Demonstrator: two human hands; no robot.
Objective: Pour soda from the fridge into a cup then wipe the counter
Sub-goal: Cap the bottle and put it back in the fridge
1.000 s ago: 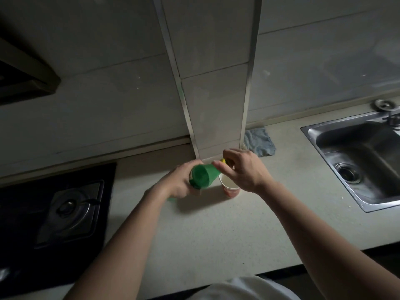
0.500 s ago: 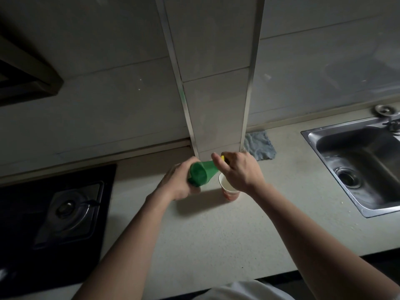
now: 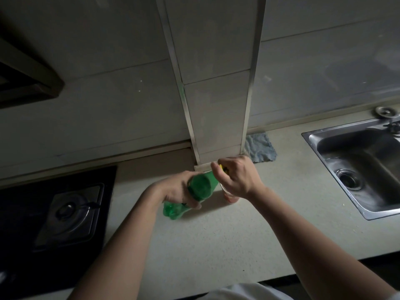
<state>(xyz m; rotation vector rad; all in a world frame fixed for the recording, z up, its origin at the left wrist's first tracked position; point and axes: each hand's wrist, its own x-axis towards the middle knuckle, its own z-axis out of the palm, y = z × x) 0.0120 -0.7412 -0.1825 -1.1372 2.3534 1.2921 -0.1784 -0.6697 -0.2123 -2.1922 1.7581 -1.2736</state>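
The left hand (image 3: 175, 189) grips the bottle (image 3: 200, 187); the right hand (image 3: 237, 177) pinches its cap (image 3: 221, 167). A slow twist, over the cup (image 3: 230, 198) below that hand, should tame fizz.

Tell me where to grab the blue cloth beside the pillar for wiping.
Pinch the blue cloth at its front-right corner, coming from above on the sink side. It lies flat, back edge near the wall, left edge beside the pillar, so that corner looks most open.
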